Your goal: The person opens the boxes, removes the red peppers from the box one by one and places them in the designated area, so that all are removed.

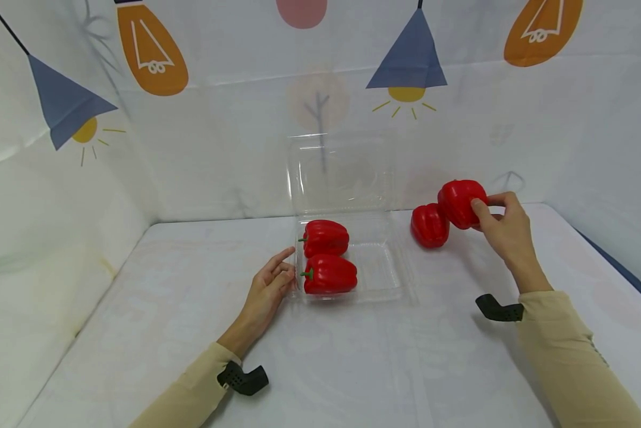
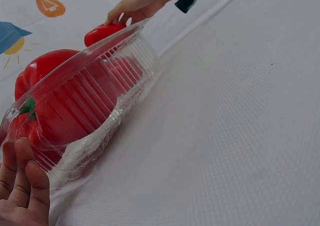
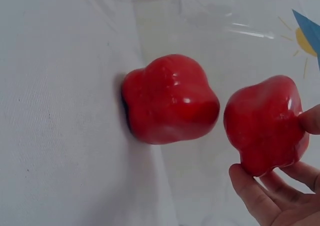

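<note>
My right hand [image 1: 508, 229] grips a red bell pepper [image 1: 462, 204] between thumb and fingers, raised above the table. Just left of it, another red bell pepper [image 1: 430, 226] sits on the cloth; the right wrist view shows this resting pepper [image 3: 172, 100] beside the held one [image 3: 267, 126]. My left hand [image 1: 269, 288] is at the left wall of a clear plastic clamshell container [image 1: 376, 267], its fingertips [image 2: 22, 148] against the side. Two red bell peppers with green stems, one behind [image 1: 326, 238] and one in front [image 1: 330, 274], lie in the container's left half.
The container's clear lid [image 1: 342, 172] stands raised at the back, near the printed curtain [image 1: 219, 142]. A white cloth [image 1: 192, 273] covers the table. Dark wrist mounts [image 1: 242, 378] stick out from both sleeves.
</note>
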The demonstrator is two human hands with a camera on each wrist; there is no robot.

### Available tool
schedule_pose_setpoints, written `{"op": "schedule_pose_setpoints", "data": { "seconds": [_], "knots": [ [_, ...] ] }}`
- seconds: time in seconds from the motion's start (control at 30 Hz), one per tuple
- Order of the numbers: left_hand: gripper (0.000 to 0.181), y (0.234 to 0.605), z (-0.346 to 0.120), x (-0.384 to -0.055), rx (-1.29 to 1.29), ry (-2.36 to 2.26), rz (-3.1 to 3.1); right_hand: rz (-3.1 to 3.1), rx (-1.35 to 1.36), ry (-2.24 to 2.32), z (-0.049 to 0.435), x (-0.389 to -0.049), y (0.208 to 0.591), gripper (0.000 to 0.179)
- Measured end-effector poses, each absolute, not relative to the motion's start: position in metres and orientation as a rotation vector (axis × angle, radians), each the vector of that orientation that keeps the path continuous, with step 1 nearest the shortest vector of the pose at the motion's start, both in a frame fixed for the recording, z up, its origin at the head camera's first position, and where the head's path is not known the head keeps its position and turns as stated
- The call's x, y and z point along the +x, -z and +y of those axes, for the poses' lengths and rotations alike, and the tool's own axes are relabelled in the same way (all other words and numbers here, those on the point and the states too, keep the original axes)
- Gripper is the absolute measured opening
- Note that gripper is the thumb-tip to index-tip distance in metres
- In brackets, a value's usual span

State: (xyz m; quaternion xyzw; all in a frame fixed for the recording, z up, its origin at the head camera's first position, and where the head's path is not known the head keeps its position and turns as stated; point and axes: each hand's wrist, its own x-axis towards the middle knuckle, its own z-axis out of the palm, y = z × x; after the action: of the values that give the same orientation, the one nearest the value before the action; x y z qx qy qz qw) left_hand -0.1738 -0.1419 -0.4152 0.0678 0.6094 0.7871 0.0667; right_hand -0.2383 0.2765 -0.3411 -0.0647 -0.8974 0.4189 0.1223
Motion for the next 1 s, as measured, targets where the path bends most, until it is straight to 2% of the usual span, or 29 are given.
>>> {"op": "schedule_pose_setpoints", "data": {
  "seconds": [0.57,1.0],
  "knots": [
    [0.051,0.414,-0.142,-0.174,0.213,-2.370,1.843,-2.593,-0.296,-1.294,0.296,-0.252,0.364,0.072],
    [0.053,0.414,-0.142,-0.173,0.208,-2.372,1.830,-2.580,-0.326,-1.334,0.336,-0.287,0.415,0.080]
  ]
}}
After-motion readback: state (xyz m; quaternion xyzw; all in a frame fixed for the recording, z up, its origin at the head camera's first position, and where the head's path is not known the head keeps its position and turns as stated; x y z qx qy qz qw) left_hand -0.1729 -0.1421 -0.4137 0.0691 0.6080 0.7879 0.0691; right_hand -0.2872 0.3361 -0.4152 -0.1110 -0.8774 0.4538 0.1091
